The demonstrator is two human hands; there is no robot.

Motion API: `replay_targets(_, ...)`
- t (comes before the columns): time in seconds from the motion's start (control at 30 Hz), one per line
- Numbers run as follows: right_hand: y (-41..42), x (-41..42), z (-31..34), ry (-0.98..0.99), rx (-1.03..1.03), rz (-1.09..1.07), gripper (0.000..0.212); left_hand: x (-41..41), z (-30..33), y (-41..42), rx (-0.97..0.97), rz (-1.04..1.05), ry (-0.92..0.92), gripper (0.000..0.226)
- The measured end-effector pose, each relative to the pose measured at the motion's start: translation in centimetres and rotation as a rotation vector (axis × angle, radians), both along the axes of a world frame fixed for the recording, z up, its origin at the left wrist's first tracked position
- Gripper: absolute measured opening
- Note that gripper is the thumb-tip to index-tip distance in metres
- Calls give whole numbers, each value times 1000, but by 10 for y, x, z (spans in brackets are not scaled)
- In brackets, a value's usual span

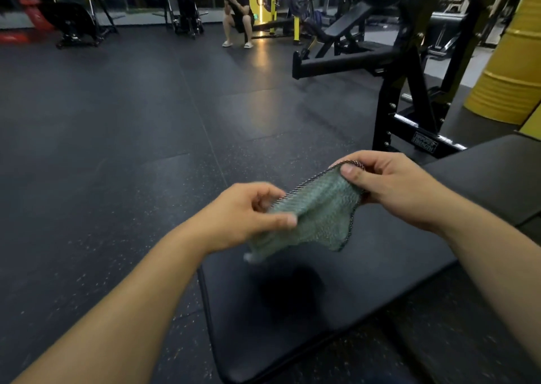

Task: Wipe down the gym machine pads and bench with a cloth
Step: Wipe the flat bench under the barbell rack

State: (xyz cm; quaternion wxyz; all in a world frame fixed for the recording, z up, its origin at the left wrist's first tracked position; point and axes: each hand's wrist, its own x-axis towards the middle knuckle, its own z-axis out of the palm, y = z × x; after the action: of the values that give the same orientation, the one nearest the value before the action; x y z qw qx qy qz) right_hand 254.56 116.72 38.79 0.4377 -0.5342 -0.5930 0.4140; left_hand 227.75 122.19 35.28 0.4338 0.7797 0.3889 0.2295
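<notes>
Both hands hold a green cloth (319, 208) up in the air above the near end of a black padded bench (366, 281), and the cloth touches nothing but the fingers. The right hand (392, 184) pinches the cloth's upper corner between thumb and curled fingers, just over the bench's far edge; the left hand (248, 213) grips the lower part of the cloth, thumb laid across its front, above the bench's left edge. The cloth stretches slanted between them, its dark stitched hem running from one hand to the other, and a loose flap hangs down toward the pad, throwing a dark shadow on the bench surface below. The left hand and the flap are somewhat blurred. The bench's near left corner juts over the speckled dark rubber floor (117, 149). Past the bench's far end stands a black steel machine frame (409, 99) with bolted uprights and a long horizontal bar, close behind the right hand. To the right of it, by the bench's far right side, rises a yellow barrel (509, 70). Farther back sits an inclined black bench on a yellow-and-black machine (295, 5). A person (238, 14) in dark clothes and pale slippers squats on the floor well beyond, holding something up in both hands. More yellow-framed equipment (73, 8) lines the far left.
</notes>
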Motion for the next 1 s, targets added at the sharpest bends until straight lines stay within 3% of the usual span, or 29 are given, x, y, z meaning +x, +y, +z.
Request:
replay_targets(0.07, 1, 11, -2, -58, 5, -57, 18, -9, -2, 5, 38, 17, 106, 21)
replay_targets(0.17, 0, 30, -10, -121, -28, -105, 16, -19, 1, 14, 69, 226, -18, 8)
replay_targets(0.27, -1, 41, -19, -116, -70, -131, 14, -22, -2, 14, 56, 246, 19, 8)
replay_targets(0.4, 3, 51, -32, -109, -74, -201, 9, -16, -6, 15, 201, 392, 26, 11)
replay_targets(0.53, 11, 52, -25, 54, 30, -278, 7, -7, 14, 12, 373, 511, -77, 14)
replay_targets(0.7, -15, 47, -20, 157, 99, -178, 15, -15, 29, -7, 284, 476, -167, 4)
replay_targets(0.77, -39, 47, -32, 67, 41, -121, 16, -25, 22, -26, 241, 356, -64, 7)
replay_targets(0.9, -83, 49, -67, -409, -164, 114, 17, -50, -9, -58, 47, 51, 330, 19)
replay_targets(1.0, -93, 49, -77, -532, -220, 151, 17, -55, -32, -63, -24, -21, 466, 12)
